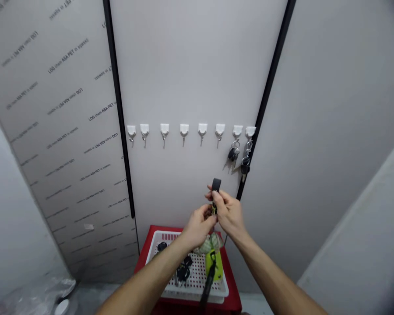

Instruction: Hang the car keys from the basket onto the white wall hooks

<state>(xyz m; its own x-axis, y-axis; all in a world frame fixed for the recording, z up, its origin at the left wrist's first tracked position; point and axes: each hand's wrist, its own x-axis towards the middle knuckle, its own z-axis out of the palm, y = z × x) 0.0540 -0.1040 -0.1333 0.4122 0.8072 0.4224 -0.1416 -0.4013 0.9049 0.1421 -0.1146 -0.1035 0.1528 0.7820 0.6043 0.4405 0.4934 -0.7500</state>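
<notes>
Both my hands meet in front of the white panel, above the basket. In my right hand [229,213] a black strap loop [216,184] is pinched, its rounded end sticking up past the fingers. My left hand [199,225] closes its fingertips on the lower part of the same strap, where small yellowish and dark bits show. Fingers partly cover what joins there. Beneath the hands is a pale green-and-white rounded item [207,246]; whether it hangs from the strap or lies in the basket I cannot tell.
White hooks [184,129] line the panel. Keys [233,153] and another key bunch [245,166] hang from the two rightmost. Below, a white basket [226,294] on a red stand [233,302] holds dark keys [184,269] and a lime-green item [219,267]. Clear plastic [36,297] lies lower left.
</notes>
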